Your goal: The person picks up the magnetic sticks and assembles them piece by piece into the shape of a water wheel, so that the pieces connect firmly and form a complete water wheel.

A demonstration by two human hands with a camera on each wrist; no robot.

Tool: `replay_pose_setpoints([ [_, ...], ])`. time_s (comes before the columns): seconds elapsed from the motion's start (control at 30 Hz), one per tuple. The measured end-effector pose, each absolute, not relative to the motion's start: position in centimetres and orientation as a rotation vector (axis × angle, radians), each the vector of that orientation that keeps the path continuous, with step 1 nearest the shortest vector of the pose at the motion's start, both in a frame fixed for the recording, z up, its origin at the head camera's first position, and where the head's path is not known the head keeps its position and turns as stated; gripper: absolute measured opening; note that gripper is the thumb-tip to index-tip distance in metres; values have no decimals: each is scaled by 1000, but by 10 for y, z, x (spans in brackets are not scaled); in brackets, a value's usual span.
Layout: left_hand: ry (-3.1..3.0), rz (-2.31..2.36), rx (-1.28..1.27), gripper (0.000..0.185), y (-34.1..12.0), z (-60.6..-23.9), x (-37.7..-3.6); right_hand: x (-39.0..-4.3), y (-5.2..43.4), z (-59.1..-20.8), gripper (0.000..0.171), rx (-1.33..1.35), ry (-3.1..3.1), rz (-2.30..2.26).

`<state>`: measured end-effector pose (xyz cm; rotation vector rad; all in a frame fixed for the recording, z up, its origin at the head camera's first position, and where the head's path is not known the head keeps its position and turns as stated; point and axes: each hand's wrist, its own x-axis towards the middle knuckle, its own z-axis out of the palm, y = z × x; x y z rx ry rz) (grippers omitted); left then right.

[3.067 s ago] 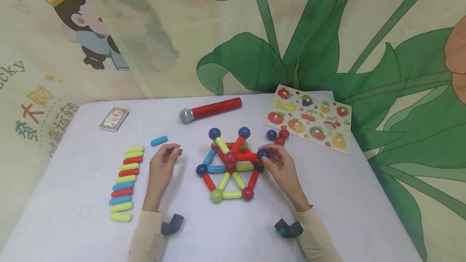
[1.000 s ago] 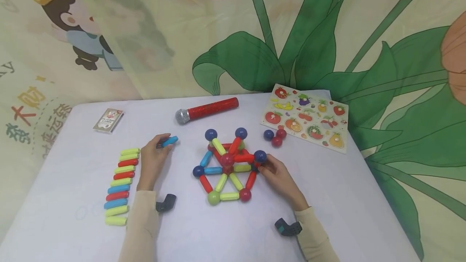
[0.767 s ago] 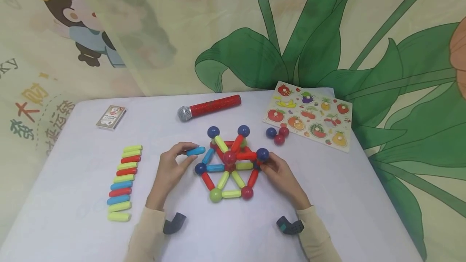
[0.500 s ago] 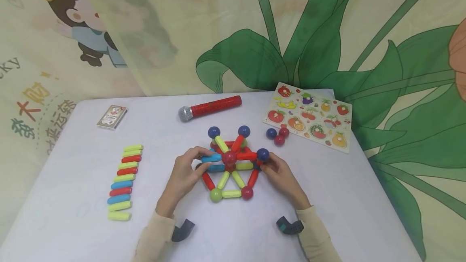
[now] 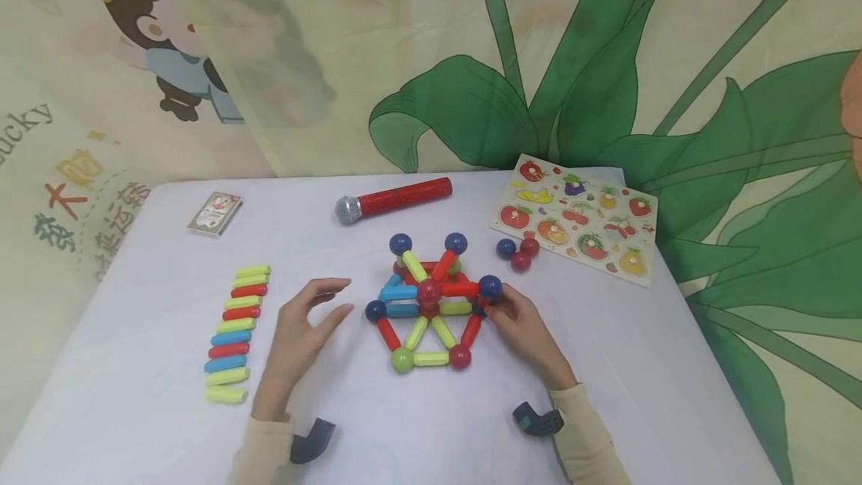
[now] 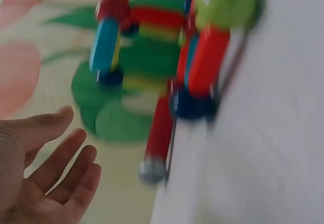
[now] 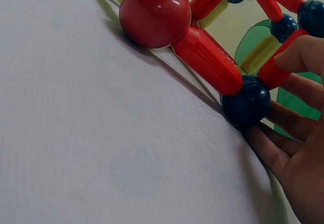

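A magnetic stick-and-ball structure (image 5: pixel 431 358) of red, blue and yellow-green rods with coloured balls stands mid-table. From its raised red ball (image 5: pixel 429 291) a blue rod (image 5: pixel 399 293) juts left, its outer end free; the left wrist view shows this blue rod (image 6: pixel 105 44) too. My left hand (image 5: pixel 299 331) is just left of the structure, thumb and fingers spread with nothing between them. At the structure's right side my right hand (image 5: pixel 528 331) pinches an upright red rod (image 7: pixel 279 62), its thumb on the rod and fingers behind the lower blue ball (image 7: pixel 247 101).
A column of loose rods (image 5: pixel 232 325) lies at the left. Behind are a card box (image 5: pixel 215 214) and a red microphone (image 5: pixel 404 197). Several loose balls (image 5: pixel 521 261) sit beside a fruit puzzle board (image 5: pixel 579 219) at the back right.
My left hand picked up the loose blue rod, carried it right to the raised red ball, let go and drew back left. My right hand moved from the upper blue ball to the rod below it.
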<state>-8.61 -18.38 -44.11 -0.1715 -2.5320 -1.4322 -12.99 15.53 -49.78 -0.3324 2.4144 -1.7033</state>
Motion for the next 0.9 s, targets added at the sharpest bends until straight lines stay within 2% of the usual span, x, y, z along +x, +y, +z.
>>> replay_pose_setpoints([
  [0.2,-2413,-1432,325,38,-263,-450,-28,-130,157,-500,39,-362,2419,-1708],
  [0.37,-2601,-1255,648,40,-298,-461,17,-130,157,-499,40,-348,2390,-1714],
  [0.6,-2843,-1102,693,47,-310,-479,31,-129,156,-495,41,-307,2377,-1702],
  [0.73,-2899,-1163,733,44,-314,-484,34,-129,156,-494,40,-298,2368,-1704],
  [0.9,-2960,-1276,848,51,-316,-487,36,-130,157,-494,39,-310,2376,-1709],
])
